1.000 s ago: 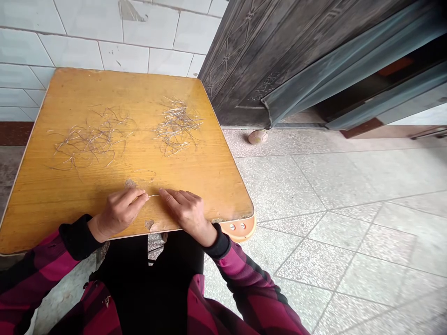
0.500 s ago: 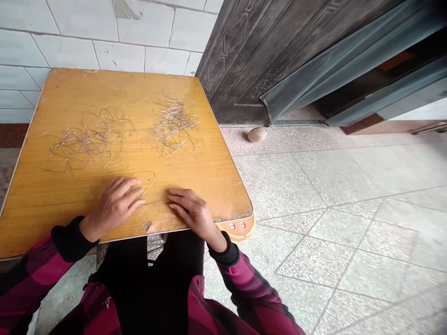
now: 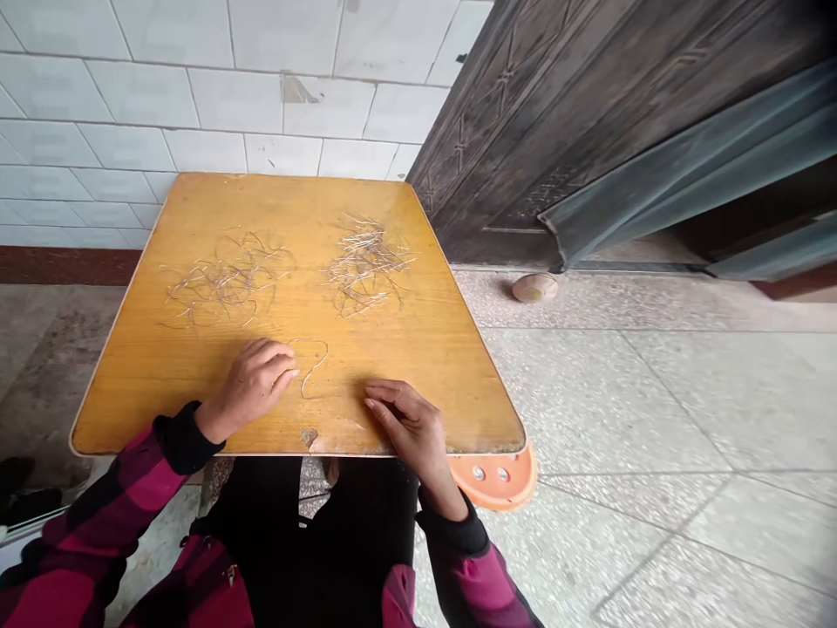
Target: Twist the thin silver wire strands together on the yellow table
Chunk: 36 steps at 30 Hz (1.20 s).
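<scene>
A thin bent wire lies in a curve on the wooden tabletop between my hands. My left hand rests left of it, fingers curled together, with the wire's upper end running in at the fingertips. To the right, my right hand has thumb and fingertips drawn together near the table's front edge. The wire's lower end trails faintly toward it; whether those fingertips hold it is too fine to see. Beyond my left hand is a loose tangle of wires. A denser pile of wires sits farther right.
The yellow-brown table stands against a white tiled wall. An orange plastic stool shows under its right front corner. On the floor by the dark door and hanging curtain lies a rounded object.
The camera view has shifted, so table and hands appear farther right and lower. My right thumb and fingertips look closer together. The bent wire remains between my hands.
</scene>
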Available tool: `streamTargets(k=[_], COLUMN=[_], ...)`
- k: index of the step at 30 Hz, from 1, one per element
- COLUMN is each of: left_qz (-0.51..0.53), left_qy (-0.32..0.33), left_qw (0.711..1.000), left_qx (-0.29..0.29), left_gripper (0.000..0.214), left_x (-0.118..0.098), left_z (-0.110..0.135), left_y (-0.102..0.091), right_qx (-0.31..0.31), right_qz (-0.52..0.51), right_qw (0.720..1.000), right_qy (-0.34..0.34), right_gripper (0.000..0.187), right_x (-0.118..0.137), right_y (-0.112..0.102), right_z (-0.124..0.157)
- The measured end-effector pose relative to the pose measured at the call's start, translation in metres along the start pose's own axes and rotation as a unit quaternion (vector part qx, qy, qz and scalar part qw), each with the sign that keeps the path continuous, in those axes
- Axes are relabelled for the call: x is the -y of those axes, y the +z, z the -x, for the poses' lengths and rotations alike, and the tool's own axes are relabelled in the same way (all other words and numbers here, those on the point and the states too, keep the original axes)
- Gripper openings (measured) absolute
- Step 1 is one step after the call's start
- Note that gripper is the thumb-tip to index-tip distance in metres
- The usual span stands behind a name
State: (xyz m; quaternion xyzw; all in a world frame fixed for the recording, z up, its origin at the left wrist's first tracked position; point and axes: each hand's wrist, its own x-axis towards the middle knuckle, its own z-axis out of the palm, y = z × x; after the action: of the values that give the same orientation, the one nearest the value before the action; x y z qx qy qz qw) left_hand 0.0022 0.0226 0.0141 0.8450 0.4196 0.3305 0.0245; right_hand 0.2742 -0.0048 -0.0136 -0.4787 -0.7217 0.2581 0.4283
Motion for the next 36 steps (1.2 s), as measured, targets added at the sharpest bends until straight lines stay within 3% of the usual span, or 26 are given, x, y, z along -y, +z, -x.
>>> streamTargets(k=[5, 9, 14, 17, 20, 36], left_qz=[0.016, -0.006, -0.083, -0.139, -0.185, -0.176], left_qy=[-0.031, -0.07, -0.166, -0.216, -0.238, -0.241], left_qw=[0.999, 0.997, 0.981, 0.962, 0.945, 0.945], left_qx=[0.004, -0.014, -0.05, -0.088, -0.13, -0.137], left_gripper=[0.008, 0.01, 0.014, 0.014, 0.013, 0.014], left_x=[-0.001, 0.008, 0.025, 0.03, 0.03, 0.026], left_z=[0.001, 0.018, 0.074, 0.112, 0.133, 0.131], left_y=[-0.012, -0.035, -0.063, -0.066, -0.062, -0.057], right_qx=[-0.006, 0.007, 0.052, 0.077, 0.093, 0.174], right_qz=[0.012, 0.016, 0.023, 0.045, 0.071, 0.184], right_qw=[1.0, 1.0, 0.998, 0.995, 0.992, 0.952], right_qy=[0.009, 0.002, -0.024, -0.041, -0.054, -0.172], right_gripper=[0.01, 0.009, 0.011, 0.014, 0.018, 0.016], right_x=[0.0, 0.0, -0.002, -0.002, 0.0, 0.012], right_y=[0.0, 0.001, 0.004, 0.006, 0.006, 0.023], right_z=[0.0, -0.002, -0.005, -0.007, -0.009, -0.027])
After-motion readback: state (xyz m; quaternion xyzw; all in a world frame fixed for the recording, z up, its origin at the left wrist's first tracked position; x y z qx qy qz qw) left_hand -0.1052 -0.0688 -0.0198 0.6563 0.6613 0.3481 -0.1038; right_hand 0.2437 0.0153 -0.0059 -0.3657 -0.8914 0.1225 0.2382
